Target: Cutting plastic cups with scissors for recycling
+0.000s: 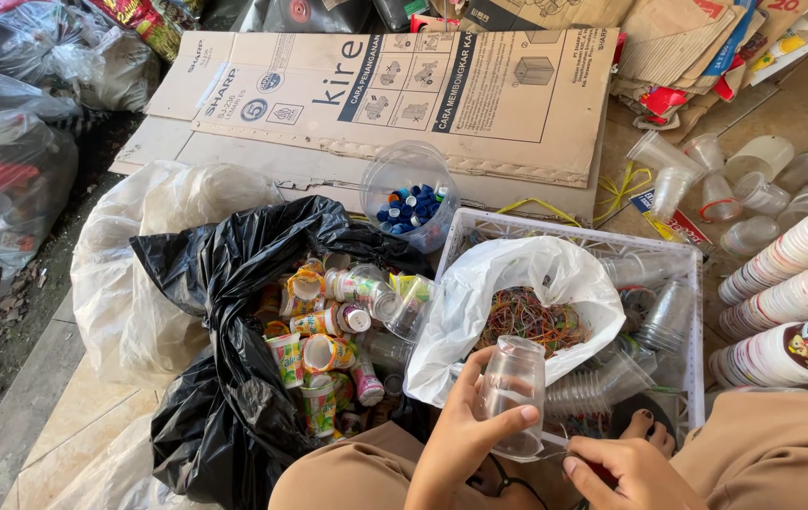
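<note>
My left hand (456, 439) grips a clear plastic cup (512, 392), held upside down over my lap. My right hand (623, 475) pinches at the cup's rim near the bottom edge of the view; what it pinches is too small to tell. Just beyond the cup, a white plastic bag (480, 302) holds a tangle of coloured rubber bands (532, 319). The bag rests in a white plastic crate (689, 331) along with several clear cups (602, 382).
A black bag (234, 283) of small used cups and bottles lies at left. A clear tub of blue bottle caps (409, 203) sits behind it. Flattened cardboard (480, 94) lies beyond. Stacked cups (801, 283) and loose clear cups (735, 184) are at right.
</note>
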